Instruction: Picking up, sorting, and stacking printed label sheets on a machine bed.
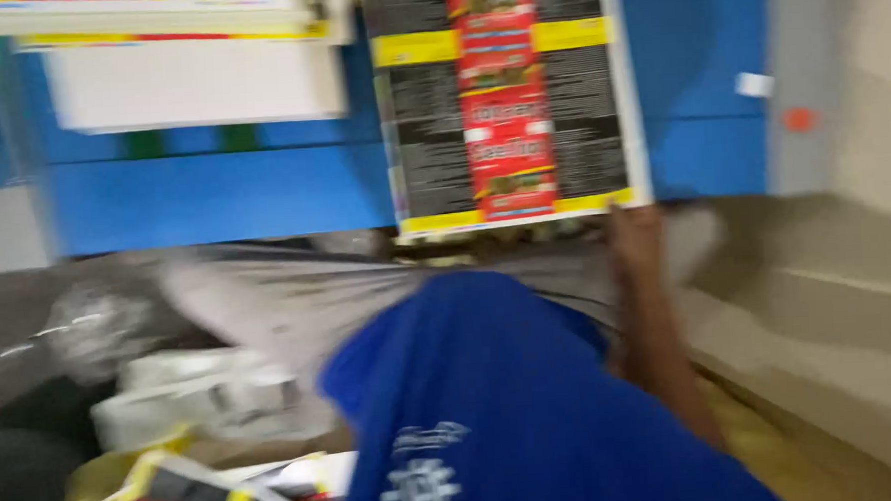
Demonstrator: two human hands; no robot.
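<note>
The whole frame is smeared by motion, so fine detail is lost. At the centre right, the right hand (633, 227) reaches up from a bare forearm and meets the lower right corner of a large printed sheet (509, 97), which stands upright in the upper centre of the frame. The sheet carries black panels, a red strip down its middle and yellow bands across top and bottom. The grip appears to pinch that corner, though the blur and the sheet's edge hide the fingers, so I cannot tell how they are set. The left hand is out of view.

Behind the sheet, a blue machine panel (213, 196) fills the upper half of the frame, with a white sheet (193, 81) lying flat in the upper left. A blue garment (492, 399) covers the lower centre. In the lower left lie crumpled white wrappings (207, 396) and more printed sheets with yellow edges (191, 497). A beige ledge (829, 314) runs down the right side.
</note>
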